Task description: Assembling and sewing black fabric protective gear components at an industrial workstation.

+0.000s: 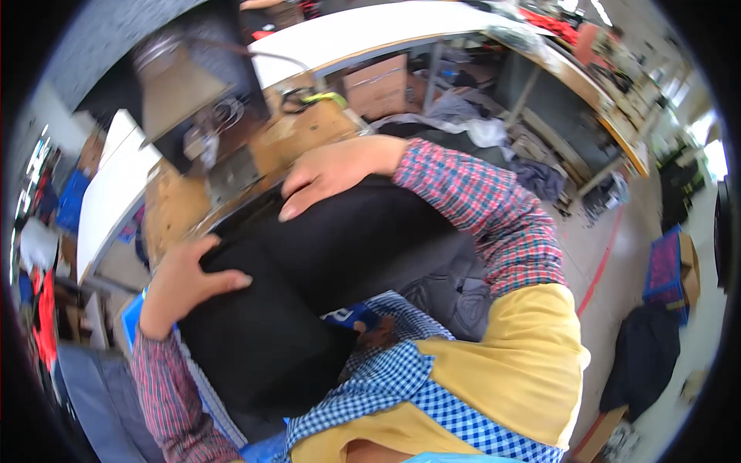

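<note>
A large piece of black fabric (255,339) spreads from the edge of the work surface down over my lap. On its left part lies my left hand (181,285), thumb stretched out across the cloth and apart from the fingers, so the hand is open. My right hand (332,174) is closed on the far edge of the cloth, fingers bent over it, some fingertips hidden. Just beyond is a worn wooden machine table (289,135) with a metal plate (234,176). The sewing machine head (174,92) above it is blurred.
A long white table (370,35) runs along the back, with a cardboard box (376,86) beneath. Piled cloth (463,112) lies at the right beyond my arm. A blue crate (668,270) stands on the floor at far right. Another white table (116,193) is at the left.
</note>
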Available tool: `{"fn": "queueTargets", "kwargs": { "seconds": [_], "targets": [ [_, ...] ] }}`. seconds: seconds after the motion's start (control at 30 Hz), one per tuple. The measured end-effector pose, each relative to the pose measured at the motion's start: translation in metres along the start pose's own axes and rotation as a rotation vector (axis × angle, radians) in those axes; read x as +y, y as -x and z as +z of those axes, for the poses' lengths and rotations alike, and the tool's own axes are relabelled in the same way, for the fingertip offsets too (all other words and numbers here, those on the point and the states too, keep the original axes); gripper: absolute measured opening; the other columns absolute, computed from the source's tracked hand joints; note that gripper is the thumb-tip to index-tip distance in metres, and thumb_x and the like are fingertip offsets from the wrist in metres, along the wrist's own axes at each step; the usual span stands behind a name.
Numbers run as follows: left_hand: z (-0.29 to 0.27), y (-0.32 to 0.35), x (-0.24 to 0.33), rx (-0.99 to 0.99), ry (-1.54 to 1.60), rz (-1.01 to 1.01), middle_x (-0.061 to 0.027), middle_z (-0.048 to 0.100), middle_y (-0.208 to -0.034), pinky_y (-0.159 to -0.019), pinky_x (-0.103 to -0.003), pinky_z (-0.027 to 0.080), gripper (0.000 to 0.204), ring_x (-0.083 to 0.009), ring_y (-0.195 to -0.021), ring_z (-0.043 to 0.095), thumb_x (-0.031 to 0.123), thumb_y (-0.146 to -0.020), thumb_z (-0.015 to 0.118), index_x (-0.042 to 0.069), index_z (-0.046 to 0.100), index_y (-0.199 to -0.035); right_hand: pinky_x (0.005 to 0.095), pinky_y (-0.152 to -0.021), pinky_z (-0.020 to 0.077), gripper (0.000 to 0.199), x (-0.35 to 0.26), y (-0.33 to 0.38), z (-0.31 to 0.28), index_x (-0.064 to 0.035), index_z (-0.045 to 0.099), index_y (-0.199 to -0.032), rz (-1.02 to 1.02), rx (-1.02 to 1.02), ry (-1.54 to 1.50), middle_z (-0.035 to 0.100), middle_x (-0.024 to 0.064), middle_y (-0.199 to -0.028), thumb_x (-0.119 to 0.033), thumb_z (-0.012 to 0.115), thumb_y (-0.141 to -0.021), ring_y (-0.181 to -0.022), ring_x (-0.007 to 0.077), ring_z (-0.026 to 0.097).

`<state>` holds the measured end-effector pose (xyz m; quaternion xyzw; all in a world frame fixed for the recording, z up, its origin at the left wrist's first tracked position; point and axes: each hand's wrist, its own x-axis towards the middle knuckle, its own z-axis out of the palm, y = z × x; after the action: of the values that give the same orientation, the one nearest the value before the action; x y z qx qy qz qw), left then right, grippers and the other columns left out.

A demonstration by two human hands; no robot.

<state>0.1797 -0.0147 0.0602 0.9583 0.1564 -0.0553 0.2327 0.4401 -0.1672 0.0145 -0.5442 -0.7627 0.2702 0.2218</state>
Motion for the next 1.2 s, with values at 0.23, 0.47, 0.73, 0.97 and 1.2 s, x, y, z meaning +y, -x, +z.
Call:
{"fn": "queueTargets", "kwargs": {
  "seconds": [0.23, 0.47, 0.73, 0.97, 1.2],
  "targets": [
    [0.002, -0.014, -0.052, 0.015, 0.109, 0.033, -0.0202, 0.065, -0.087, -0.076, -0.035, 0.048, 0.06, -0.0263, -0.085, 0.065, 0.044, -0.071, 0.082, -0.007, 0.064, -0.098, 0.0404, -0.065, 0.042, 0.049, 0.003, -0.033, 0.001, 0.0019, 0.06, -0.085, 0.023, 0.008, 0.178, 0.056, 0.0196, -0.074, -0.046, 0.056, -0.097, -0.069, 0.0319, 0.055],
    [0.01, -0.021, -0.071, 0.053, 0.134, 0.111, -0.0181, 0.062, -0.081, -0.074, -0.035, 0.047, 0.057, -0.0224, -0.078, 0.06, 0.041, -0.072, 0.082, -0.006, 0.062, -0.097, 0.0378, -0.069, 0.0451, 0.048, 0.01, -0.036, 0.003, 0.0003, 0.065, -0.095, 0.168, -0.032, 0.166, 0.061, 0.0174, -0.08, -0.048, 0.058, -0.095, -0.075, 0.0285, 0.06],
    [0.029, -0.024, -0.038, 0.024, 0.208, 0.158, -0.0143, 0.064, -0.075, -0.07, -0.034, 0.049, 0.039, -0.0208, -0.071, 0.062, 0.025, -0.069, 0.083, -0.003, 0.066, -0.09, 0.0344, -0.089, 0.0492, 0.063, 0.028, 0.016, 0.079, 0.007, 0.061, -0.118, 0.215, -0.532, -0.322, 0.069, 0.0168, -0.111, -0.042, 0.076, -0.082, -0.103, 0.0227, 0.064],
    [0.078, -0.102, -0.007, 0.101, 0.191, 0.341, -0.0157, 0.064, -0.077, -0.07, -0.035, 0.049, 0.039, -0.0271, -0.072, 0.063, 0.03, -0.074, 0.078, -0.002, 0.066, -0.093, 0.0347, -0.089, 0.0537, 0.038, 0.04, 0.089, 0.13, 0.0042, 0.058, -0.123, 0.056, 0.384, -1.74, 0.069, 0.0143, -0.11, -0.017, 0.061, -0.092, -0.096, 0.0223, 0.069],
    [0.144, -0.16, 0.054, -0.062, 0.299, 0.509, -0.0172, 0.068, -0.083, -0.073, -0.035, 0.051, 0.044, -0.0284, -0.078, 0.068, 0.034, -0.077, 0.077, -0.002, 0.067, -0.101, 0.0407, -0.107, 0.0417, 0.049, 0.05, 0.148, 0.138, 0.0011, 0.05, -0.134, -0.607, 1.05, -2.018, 0.058, 0.016, -0.131, -0.035, 0.044, -0.101, -0.119, 0.028, 0.058]
  ]
}}
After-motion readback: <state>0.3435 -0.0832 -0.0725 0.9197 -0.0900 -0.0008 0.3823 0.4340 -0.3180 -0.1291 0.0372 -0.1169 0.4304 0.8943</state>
